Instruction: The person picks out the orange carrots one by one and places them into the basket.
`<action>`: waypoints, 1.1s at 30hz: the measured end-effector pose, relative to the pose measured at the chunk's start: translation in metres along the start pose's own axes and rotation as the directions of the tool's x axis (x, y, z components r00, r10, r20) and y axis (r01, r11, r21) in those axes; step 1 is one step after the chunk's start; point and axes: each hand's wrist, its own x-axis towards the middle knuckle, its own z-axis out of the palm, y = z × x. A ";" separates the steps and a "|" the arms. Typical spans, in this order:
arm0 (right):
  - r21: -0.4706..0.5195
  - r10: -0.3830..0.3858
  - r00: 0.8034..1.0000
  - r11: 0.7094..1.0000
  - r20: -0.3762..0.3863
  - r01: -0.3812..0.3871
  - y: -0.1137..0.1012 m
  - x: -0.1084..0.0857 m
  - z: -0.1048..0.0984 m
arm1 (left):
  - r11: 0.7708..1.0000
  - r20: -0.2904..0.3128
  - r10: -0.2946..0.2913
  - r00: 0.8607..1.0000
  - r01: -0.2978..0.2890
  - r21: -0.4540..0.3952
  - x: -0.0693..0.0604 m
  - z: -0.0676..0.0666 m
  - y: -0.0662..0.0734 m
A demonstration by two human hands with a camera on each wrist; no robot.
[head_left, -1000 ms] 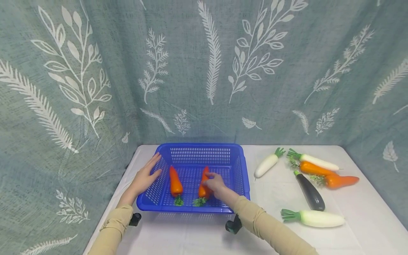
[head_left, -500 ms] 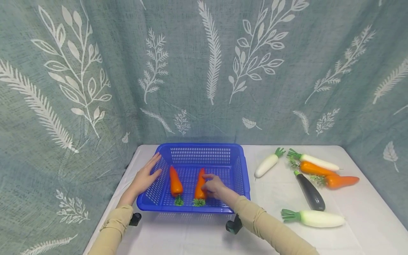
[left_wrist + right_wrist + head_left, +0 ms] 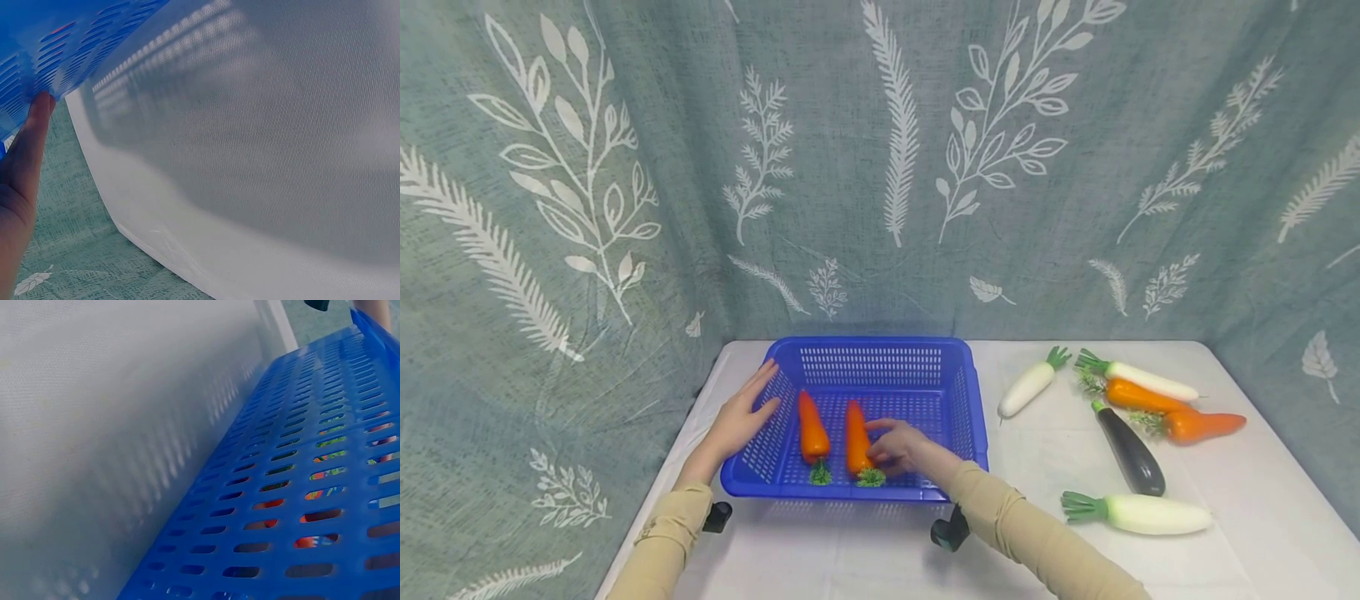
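Two orange carrots lie inside the blue plastic basket [image 3: 880, 493]. The left carrot [image 3: 813, 429] and the right carrot [image 3: 857, 437] both point their tips to the back, green tops toward the front. My right hand [image 3: 901, 446] is inside the basket, its fingers touching or just beside the right side of the right carrot. My left hand [image 3: 739, 423] rests at the basket's left side with straight fingers; in the left wrist view fingers [image 3: 39, 119] lie against the slotted outer wall. In the right wrist view the basket wall [image 3: 281, 487] hides the right hand's fingers; orange and green show through the slots.
Right of the basket on the white table lie a white radish [image 3: 1028, 390], another white radish [image 3: 1153, 382], two more carrots [image 3: 1150, 397], a dark eggplant [image 3: 1129, 450] and a front radish [image 3: 1157, 515]. A patterned curtain [image 3: 850, 167] hangs behind the table.
The right carrot has shifted left, its tip swinging toward the left carrot, so the two lie closer and more parallel. My right hand's fingers have moved slightly left and forward. The left hand stays.
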 end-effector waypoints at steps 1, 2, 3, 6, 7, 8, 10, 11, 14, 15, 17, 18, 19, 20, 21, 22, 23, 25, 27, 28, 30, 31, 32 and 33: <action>-0.009 0.004 1.000 1.000 0.015 -0.004 0.000 0.000 0.000 | 1.000 0.002 -0.001 1.000 0.001 0.001 0.000 0.000 0.000; -0.017 0.008 1.000 1.000 0.027 -0.008 0.000 0.000 0.000 | 1.000 0.002 0.000 1.000 -0.001 0.003 0.000 0.000 0.000; -0.029 0.012 0.999 1.000 0.034 -0.011 0.000 0.000 0.000 | 1.000 0.004 0.000 1.000 0.000 0.005 0.000 0.000 0.001; -0.018 0.013 0.999 1.000 0.047 -0.012 -0.001 -0.001 0.001 | 1.000 0.004 -0.001 1.000 0.001 0.004 0.000 0.000 0.000; -0.009 0.010 0.999 1.000 0.052 -0.010 -0.001 -0.001 0.001 | 1.000 0.003 -0.001 1.000 0.001 0.004 0.000 0.000 0.000; 0.000 0.005 0.998 1.000 0.061 -0.005 -0.001 -0.001 0.001 | 1.000 0.001 -0.001 1.000 0.001 0.003 0.000 0.000 0.000; 0.020 -0.001 0.997 1.000 0.082 0.000 -0.001 0.000 0.001 | 1.000 0.000 -0.002 1.000 0.002 0.002 0.000 0.000 0.000; 0.027 -0.005 0.996 1.000 0.092 0.002 -0.001 0.000 0.002 | 1.000 0.000 -0.002 1.000 0.002 0.002 0.000 0.000 0.000; 0.034 -0.010 0.993 0.999 0.115 0.006 0.000 0.001 0.002 | 1.000 -0.001 -0.002 1.000 0.002 0.002 0.000 0.000 0.000; 0.033 -0.008 0.993 0.999 0.118 0.004 -0.001 0.000 0.002 | 1.000 0.000 -0.001 1.000 0.001 0.003 0.000 0.000 0.000; 0.035 -0.004 0.993 0.999 0.120 0.000 -0.001 0.000 0.002 | 1.000 0.000 -0.001 1.000 0.001 0.002 0.000 0.000 0.000; 0.036 -0.002 0.993 0.999 0.119 -0.002 -0.001 0.000 0.002 | 1.000 0.001 -0.001 1.000 0.001 0.002 0.000 0.000 0.000; 0.035 0.000 0.993 0.999 0.116 -0.004 -0.001 0.000 0.002 | 1.000 0.001 -0.001 1.000 0.001 0.001 0.000 0.000 0.000; 0.034 0.002 0.994 0.999 0.111 -0.006 -0.001 0.000 0.001 | 1.000 0.002 -0.001 1.000 0.001 0.000 0.000 0.000 0.000; 0.036 0.005 0.994 0.999 0.106 -0.009 -0.001 0.000 0.001 | 1.000 0.003 -0.002 1.000 0.002 0.000 0.000 0.000 0.000; 0.038 0.008 0.995 0.999 0.101 -0.011 -0.001 -0.001 0.001 | 1.000 0.003 -0.003 1.000 0.003 0.000 0.000 0.000 0.000; 0.036 0.010 0.995 0.999 0.096 -0.013 -0.001 -0.001 0.001 | 1.000 0.003 -0.002 1.000 0.002 0.000 0.000 0.000 0.000; 0.035 0.013 0.996 0.999 0.087 -0.017 -0.002 0.000 0.001 | 1.000 0.004 -0.003 1.000 0.003 0.000 0.000 0.000 0.000; 0.039 0.015 0.996 0.999 0.083 -0.019 -0.002 0.000 0.001 | 1.000 0.003 -0.002 1.000 0.002 0.001 0.000 0.000 0.000; 0.041 0.015 0.997 0.999 0.082 -0.018 -0.002 0.000 0.001 | 1.000 0.002 -0.002 1.000 0.002 0.000 0.000 0.000 0.000; 0.046 0.014 0.997 0.999 0.081 -0.017 -0.002 0.001 0.001 | 1.000 0.002 -0.001 1.000 0.001 -0.001 0.000 0.000 0.000; 0.049 0.012 0.997 0.999 0.079 -0.016 -0.002 0.001 0.001 | 1.000 0.002 -0.001 1.000 0.001 -0.002 0.000 0.000 0.000; 0.054 0.012 0.997 0.998 0.078 -0.016 -0.001 0.002 0.001 | 1.000 0.001 0.000 1.000 0.000 -0.002 0.000 0.000 0.001; 0.057 0.010 0.997 0.998 0.076 -0.014 -0.001 0.002 0.001 | 1.000 0.001 -0.001 1.000 0.001 -0.002 0.000 0.000 0.001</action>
